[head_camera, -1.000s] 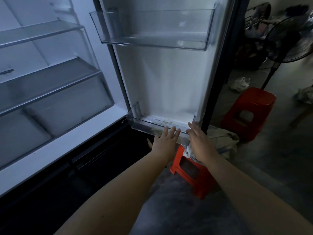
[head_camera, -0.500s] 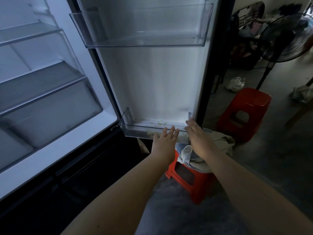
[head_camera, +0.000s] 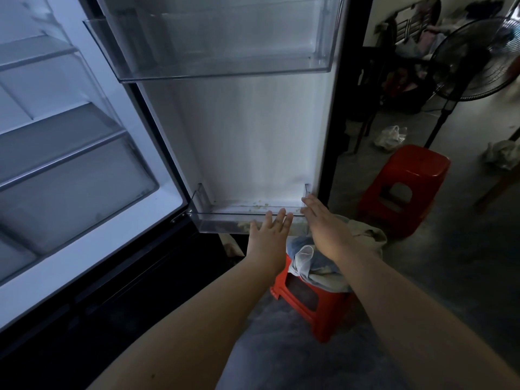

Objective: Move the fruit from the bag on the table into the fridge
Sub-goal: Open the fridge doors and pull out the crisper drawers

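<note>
Reaching out from the bottom of the frame, both my forearms run up toward the centre. My left hand (head_camera: 268, 235) is flat with straight, slightly spread fingers, its tips touching the front lip of the lower door bin (head_camera: 222, 220). My right hand (head_camera: 326, 223) is just as flat and empty, its fingertips at the bin's right-hand corner. Neither hand holds anything. I judge I have them there to steady or seat the bin, or to feel whether it is fit to take fruit.

Just below my hands, a red stool (head_camera: 318, 308) carries a heap of cloths (head_camera: 318, 263), parked close under the open door. Greenish crumbs (head_camera: 260, 205) are scattered in the bin, which may be why the cloths are at hand, though I cannot be sure.

Further up the white door liner, the upper door bin (head_camera: 225, 66) holds nothing I can see. At the left of the frame the fridge (head_camera: 168, 178) stands open, with bare shelves (head_camera: 56, 142) and a drawer ready to be filled.

The fruit is nowhere in view, and neither is the table with its bag, so no piece has gone in yet as far as I can tell. At the right, further off, a second red stool (head_camera: 405, 178) stands on the floor with a crumpled plastic bag (head_camera: 391, 135) beyond it. I cannot tell what that bag holds. A standing fan (head_camera: 472, 66) fills the upper right.
</note>
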Motion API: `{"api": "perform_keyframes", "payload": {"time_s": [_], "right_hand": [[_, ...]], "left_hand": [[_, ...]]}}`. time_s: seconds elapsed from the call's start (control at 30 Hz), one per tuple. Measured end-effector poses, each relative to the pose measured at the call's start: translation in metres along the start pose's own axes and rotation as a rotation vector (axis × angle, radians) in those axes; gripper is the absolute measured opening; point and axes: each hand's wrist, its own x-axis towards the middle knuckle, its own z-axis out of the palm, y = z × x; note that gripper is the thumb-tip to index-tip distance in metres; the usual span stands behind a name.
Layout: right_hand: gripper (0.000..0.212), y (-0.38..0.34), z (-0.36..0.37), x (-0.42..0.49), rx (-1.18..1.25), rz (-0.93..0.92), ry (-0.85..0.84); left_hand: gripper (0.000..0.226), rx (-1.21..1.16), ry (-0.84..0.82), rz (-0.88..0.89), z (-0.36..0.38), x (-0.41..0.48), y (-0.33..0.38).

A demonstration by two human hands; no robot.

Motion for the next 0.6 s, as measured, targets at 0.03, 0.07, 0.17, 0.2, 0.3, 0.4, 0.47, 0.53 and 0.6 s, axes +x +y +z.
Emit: {"api": "perform_keyframes", "payload": {"time_s": [0.03, 0.07, 0.17, 0.2, 0.3, 0.4, 0.47, 0.53, 0.6], "right_hand": [[0.057, 0.000, 0.000, -0.001, 0.001, 0.005, -0.002], [0.057, -0.001, -0.001, -0.001, 0.002, 0.013, -0.004], [0.057, -0.003, -0.001, -0.003, -0.002, 0.021, -0.015], [0.057, -0.005, -0.001, -0.004, 0.001, 0.026, -0.021], [0.060, -0.010, -0.006, -0.006, 0.023, 0.056, -0.040], [0.062, -0.013, -0.010, -0.005, -0.010, 0.077, -0.062], [0.064, -0.021, -0.013, -0.003, -0.050, 0.112, -0.065], [0.064, -0.039, -0.014, 0.002, -0.038, 0.141, -0.010], [0.061, -0.066, -0.013, 0.011, 0.029, 0.100, 0.033]], "left_hand": [[0.091, 0.004, -0.004, 0.000, 0.000, 0.000, 0.000], [0.091, 0.006, -0.007, 0.002, 0.001, -0.001, 0.001], [0.088, -0.001, -0.001, 0.020, 0.004, -0.004, -0.001], [0.086, -0.011, 0.006, 0.032, 0.006, -0.007, -0.002], [0.080, -0.050, 0.031, 0.096, 0.012, -0.017, -0.014], [0.080, -0.057, 0.047, 0.165, 0.023, -0.032, -0.036], [0.084, -0.075, 0.049, 0.142, 0.029, -0.045, -0.055], [0.084, -0.082, 0.059, 0.095, 0.032, -0.058, -0.077], [0.082, -0.099, 0.079, 0.042, 0.031, -0.073, -0.101]]}}
